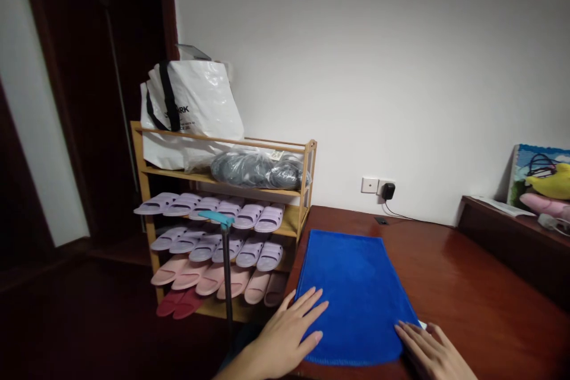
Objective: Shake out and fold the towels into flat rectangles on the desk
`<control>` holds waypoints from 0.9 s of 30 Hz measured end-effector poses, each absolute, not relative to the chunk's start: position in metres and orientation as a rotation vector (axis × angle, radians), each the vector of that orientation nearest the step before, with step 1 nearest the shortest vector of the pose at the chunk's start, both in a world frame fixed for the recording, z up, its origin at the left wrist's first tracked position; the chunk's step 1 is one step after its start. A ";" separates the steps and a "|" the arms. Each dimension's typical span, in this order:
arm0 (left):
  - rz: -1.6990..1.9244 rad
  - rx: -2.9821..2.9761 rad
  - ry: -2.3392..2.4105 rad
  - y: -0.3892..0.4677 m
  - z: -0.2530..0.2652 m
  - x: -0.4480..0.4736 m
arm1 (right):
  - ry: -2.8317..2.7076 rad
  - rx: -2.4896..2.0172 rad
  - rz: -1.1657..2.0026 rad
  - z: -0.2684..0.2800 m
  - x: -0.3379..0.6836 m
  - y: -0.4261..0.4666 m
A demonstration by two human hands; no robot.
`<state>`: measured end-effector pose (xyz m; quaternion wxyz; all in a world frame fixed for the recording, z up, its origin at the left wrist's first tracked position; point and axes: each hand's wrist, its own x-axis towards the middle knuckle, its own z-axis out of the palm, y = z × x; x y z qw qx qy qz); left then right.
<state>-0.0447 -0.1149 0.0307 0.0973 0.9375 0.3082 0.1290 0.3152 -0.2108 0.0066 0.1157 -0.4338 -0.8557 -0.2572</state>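
A blue cloth [354, 291] lies spread on the reddish-brown wooden table [463, 285], its stitched near edge close to me. My left hand [291, 326] rests on the cloth's left side, fingers spread and lying flat. On the right side, my right hand [430, 350] touches the cloth's edge with its fingers stretched out. A small white tag [423, 325] pokes out from the cloth's right edge by my right fingers. Neither hand grips anything that I can see.
Left of the table stands a wooden shoe rack [307, 166] with rows of slippers [236, 249], a white bag [205, 98] and a plastic-wrapped grey bundle [258, 169]. A blue-topped pole [227, 273] stands before it. A black charger [388, 191] trails its cable along the wall.
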 end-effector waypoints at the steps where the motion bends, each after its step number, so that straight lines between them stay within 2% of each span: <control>1: 0.383 2.776 0.910 -0.115 0.030 -0.045 | -2.522 -1.227 -0.787 0.007 0.321 -0.212; 3: 0.391 2.776 0.901 -0.114 0.030 -0.044 | -2.502 -1.279 -0.729 0.005 0.332 -0.215; 7: 0.394 2.794 0.900 -0.114 0.034 -0.038 | -2.358 -1.594 -0.324 0.001 0.346 -0.224; 9: 0.395 2.806 0.902 -0.115 0.037 -0.034 | -2.258 -1.669 -0.234 0.001 0.348 -0.227; 14: 0.339 2.782 0.824 -0.122 0.042 -0.035 | -2.118 -1.618 -0.304 0.006 0.339 -0.223; 20: 0.358 2.748 0.696 -0.127 0.043 -0.043 | -1.794 -1.802 -0.592 -0.007 0.325 -0.203; 27: 0.416 2.750 0.680 -0.132 0.046 -0.046 | -1.793 -1.730 -0.119 0.009 0.296 -0.178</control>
